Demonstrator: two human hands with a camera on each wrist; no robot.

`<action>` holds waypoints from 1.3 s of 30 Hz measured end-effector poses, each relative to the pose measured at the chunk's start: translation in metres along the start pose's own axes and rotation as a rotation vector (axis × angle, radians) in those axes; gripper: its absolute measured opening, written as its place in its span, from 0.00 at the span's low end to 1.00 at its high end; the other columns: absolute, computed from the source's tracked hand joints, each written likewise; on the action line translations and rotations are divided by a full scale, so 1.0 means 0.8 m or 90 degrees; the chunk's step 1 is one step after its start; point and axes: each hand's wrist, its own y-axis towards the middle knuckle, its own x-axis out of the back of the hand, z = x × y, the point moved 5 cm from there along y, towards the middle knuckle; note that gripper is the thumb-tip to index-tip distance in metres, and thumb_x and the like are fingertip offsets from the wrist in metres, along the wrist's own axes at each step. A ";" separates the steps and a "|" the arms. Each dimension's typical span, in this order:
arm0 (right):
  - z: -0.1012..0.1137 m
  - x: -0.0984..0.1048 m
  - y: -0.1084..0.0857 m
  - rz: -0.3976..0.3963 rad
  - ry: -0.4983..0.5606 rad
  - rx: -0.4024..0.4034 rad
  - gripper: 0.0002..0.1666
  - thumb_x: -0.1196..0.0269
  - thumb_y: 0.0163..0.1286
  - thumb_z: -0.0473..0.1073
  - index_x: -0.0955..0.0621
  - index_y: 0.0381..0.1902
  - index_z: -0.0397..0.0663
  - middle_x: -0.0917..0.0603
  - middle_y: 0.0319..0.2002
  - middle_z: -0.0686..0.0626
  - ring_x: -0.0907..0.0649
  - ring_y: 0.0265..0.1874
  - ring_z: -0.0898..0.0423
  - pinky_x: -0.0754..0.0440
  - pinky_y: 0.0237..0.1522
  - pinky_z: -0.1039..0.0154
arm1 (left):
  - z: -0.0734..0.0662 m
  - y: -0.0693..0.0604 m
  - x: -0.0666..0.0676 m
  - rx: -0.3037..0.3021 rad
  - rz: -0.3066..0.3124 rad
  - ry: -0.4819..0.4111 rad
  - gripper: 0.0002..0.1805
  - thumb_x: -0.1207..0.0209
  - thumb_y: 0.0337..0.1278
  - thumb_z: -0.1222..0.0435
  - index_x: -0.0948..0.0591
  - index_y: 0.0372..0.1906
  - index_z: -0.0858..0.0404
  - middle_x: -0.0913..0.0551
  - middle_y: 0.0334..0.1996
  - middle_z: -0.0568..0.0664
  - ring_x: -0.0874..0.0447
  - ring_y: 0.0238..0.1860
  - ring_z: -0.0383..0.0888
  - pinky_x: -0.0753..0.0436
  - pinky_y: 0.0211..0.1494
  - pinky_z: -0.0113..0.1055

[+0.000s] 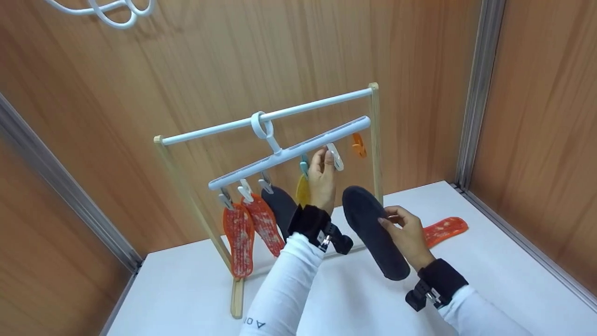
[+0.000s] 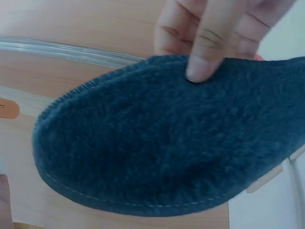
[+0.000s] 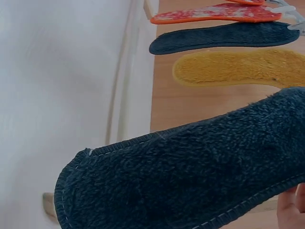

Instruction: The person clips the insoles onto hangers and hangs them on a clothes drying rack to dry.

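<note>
My right hand [image 1: 410,235] pinches a dark blue fluffy insole [image 1: 373,233] by its side edge, thumb on the near face. In the left wrist view the insole's stitched border shows. Up at the hanger bar [image 1: 308,145], my left hand [image 1: 322,182] has thumb and fingers at a white clothespin [image 1: 335,157], apparently pinching it. Left of that hand hang a yellow insole [image 3: 238,67], another dark blue insole [image 3: 224,36] and two red patterned insoles [image 1: 239,240], held by clips. The held insole's toe is just below and right of the white clothespin.
A wooden stand with a white rail [image 1: 317,106] carries the hanger. An orange clip [image 1: 358,145] hangs at its right end. Another red insole [image 1: 446,229] lies on the white table [image 1: 471,289] behind my right hand. Wood panels enclose the table; a white looped hanger [image 1: 122,23] is upper left.
</note>
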 end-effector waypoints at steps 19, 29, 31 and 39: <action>0.028 -0.008 0.005 0.003 0.029 -0.003 0.13 0.39 0.64 0.33 0.21 0.47 0.36 0.20 0.40 0.42 0.21 0.38 0.56 0.20 0.40 0.71 | -0.011 -0.008 -0.001 0.049 -0.030 0.018 0.21 0.57 0.71 0.61 0.33 0.59 0.73 0.27 0.58 0.60 0.31 0.62 0.49 0.30 0.64 0.37; 0.033 -0.009 0.001 0.015 0.046 0.002 0.13 0.39 0.64 0.34 0.22 0.47 0.35 0.20 0.40 0.42 0.21 0.38 0.56 0.19 0.41 0.70 | -0.013 -0.012 -0.003 0.072 -0.034 -0.001 0.19 0.56 0.70 0.61 0.31 0.56 0.71 0.25 0.53 0.60 0.27 0.52 0.45 0.25 0.59 0.36; 0.035 -0.009 0.000 0.018 0.051 0.001 0.13 0.39 0.65 0.34 0.22 0.47 0.35 0.21 0.40 0.41 0.21 0.38 0.56 0.19 0.41 0.69 | -0.014 -0.012 -0.003 0.069 -0.039 -0.002 0.18 0.56 0.71 0.62 0.31 0.55 0.72 0.25 0.50 0.58 0.27 0.49 0.44 0.25 0.56 0.35; 0.046 -0.009 -0.003 0.024 0.040 0.003 0.12 0.40 0.66 0.35 0.22 0.47 0.37 0.21 0.41 0.41 0.21 0.39 0.54 0.20 0.42 0.70 | -0.016 -0.016 -0.003 0.082 -0.046 0.010 0.18 0.55 0.70 0.61 0.30 0.55 0.72 0.25 0.51 0.57 0.28 0.52 0.45 0.27 0.60 0.35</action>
